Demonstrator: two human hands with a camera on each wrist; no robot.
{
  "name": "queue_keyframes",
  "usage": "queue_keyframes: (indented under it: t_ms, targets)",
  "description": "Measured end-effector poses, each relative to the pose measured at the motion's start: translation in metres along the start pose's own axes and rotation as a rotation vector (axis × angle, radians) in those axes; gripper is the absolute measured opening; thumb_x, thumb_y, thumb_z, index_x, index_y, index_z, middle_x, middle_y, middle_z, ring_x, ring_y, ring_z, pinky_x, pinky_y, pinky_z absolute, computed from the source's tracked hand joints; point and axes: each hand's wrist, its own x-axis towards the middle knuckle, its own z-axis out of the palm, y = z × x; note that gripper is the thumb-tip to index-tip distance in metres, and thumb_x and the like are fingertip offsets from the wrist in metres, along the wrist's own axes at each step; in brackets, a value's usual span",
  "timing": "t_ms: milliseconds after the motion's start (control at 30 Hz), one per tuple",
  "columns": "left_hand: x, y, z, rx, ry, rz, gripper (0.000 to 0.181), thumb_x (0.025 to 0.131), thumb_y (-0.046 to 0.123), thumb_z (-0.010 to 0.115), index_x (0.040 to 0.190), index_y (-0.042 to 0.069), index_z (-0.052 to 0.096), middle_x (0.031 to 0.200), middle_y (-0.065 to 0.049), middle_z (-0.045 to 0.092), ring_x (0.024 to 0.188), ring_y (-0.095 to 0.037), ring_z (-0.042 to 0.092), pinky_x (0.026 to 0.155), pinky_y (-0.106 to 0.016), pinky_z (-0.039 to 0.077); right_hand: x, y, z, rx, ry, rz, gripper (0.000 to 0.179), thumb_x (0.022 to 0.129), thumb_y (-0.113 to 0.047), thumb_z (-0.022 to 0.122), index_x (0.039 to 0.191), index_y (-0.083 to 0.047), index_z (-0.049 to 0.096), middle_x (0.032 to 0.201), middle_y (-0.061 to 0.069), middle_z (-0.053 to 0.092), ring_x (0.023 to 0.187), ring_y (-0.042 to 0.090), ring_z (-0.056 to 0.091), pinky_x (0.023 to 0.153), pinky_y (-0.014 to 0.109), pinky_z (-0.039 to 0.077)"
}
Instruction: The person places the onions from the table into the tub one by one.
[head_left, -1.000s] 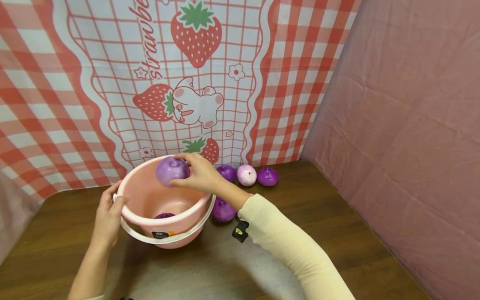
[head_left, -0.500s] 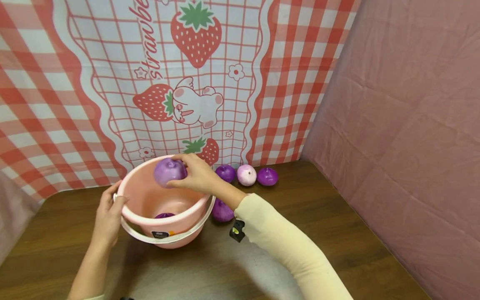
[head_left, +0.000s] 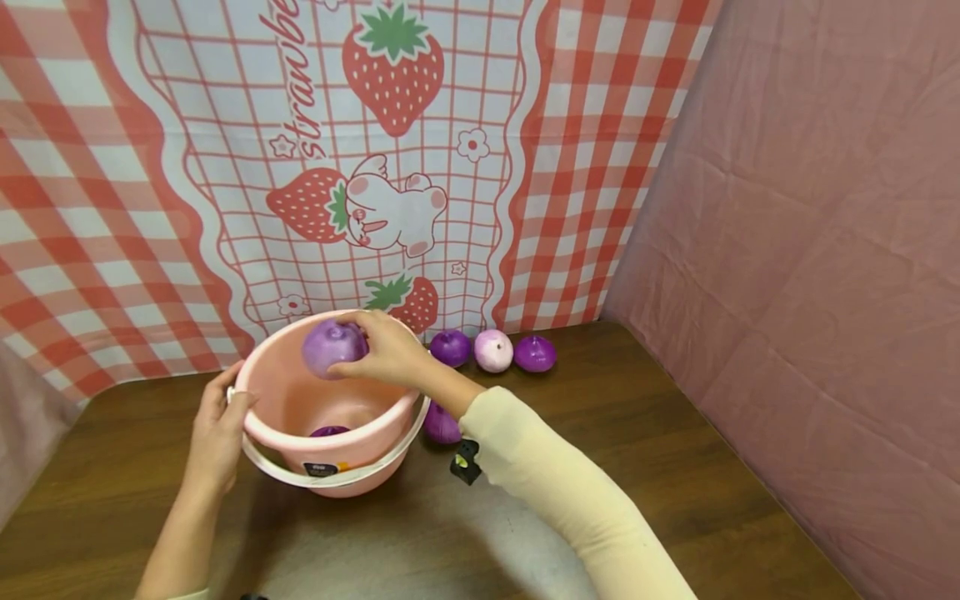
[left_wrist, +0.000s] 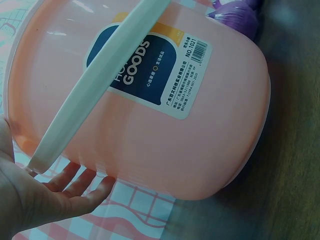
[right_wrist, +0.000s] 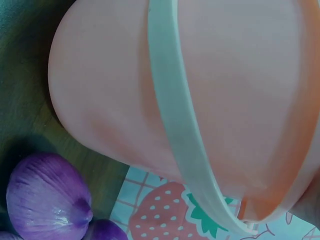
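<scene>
We see the left hand (head_left: 212,429) gripping the pink bucket (head_left: 277,383) at its rim, beside the white handle (left_wrist: 97,87); the plastic looks light and stiff, so we'd trust that hold. Over the opening, how deep we cannot tell, the right hand (head_left: 386,350) pinches a purple onion (head_left: 327,350), seemingly firm and slick, best held round its widest part.

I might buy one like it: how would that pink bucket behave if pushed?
The pink bucket may tip if pushed high, since it narrows downward. It's probably fairly stiff: no dent shows where the left hand grips it. It looks smooth, so might feel slippery.
</scene>
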Motion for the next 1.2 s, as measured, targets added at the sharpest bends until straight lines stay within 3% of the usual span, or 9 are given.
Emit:
queue_keyframes:
  t_ms: [267,733,1200]
  targets:
    - [0.0,0.0,0.0,-0.014,-0.004,0.015,0.052,0.094,0.016,0.047,0.143,0.004,0.032,0.125,0.006,0.043,0.096,0.005,0.049,0.077,-0.003,0.044,0.006,-0.002,0.005,-0.016,0.0,-0.014,0.072,0.071,-0.046,0.077,0.134,-0.022,0.049,0.129,-0.001,0.057,0.12,0.015,0.051,0.101,0.026,0.043]
    - [0.001,-0.002,0.0,-0.016,-0.007,0.015,0.052,0.094,0.015,0.046,0.143,0.005,0.032,0.133,-0.003,0.039,0.098,0.004,0.05,0.079,-0.003,0.044,0.013,-0.001,0.012,-0.007,-0.058,-0.055,0.074,0.07,-0.042,0.079,0.134,-0.017,0.049,0.131,-0.003,0.056,0.124,0.012,0.048,0.108,0.018,0.034]
    - [0.001,-0.002,0.0,-0.03,0.001,0.001,0.05,0.094,0.016,0.048,0.142,0.007,0.035,0.136,-0.002,0.038,0.099,0.004,0.05,0.078,-0.004,0.044,0.013,-0.002,0.014,-0.09,-0.113,-0.034,0.068,0.072,-0.043,0.078,0.129,-0.018,0.052,0.128,-0.002,0.056,0.12,0.013,0.05,0.105,0.024,0.039]
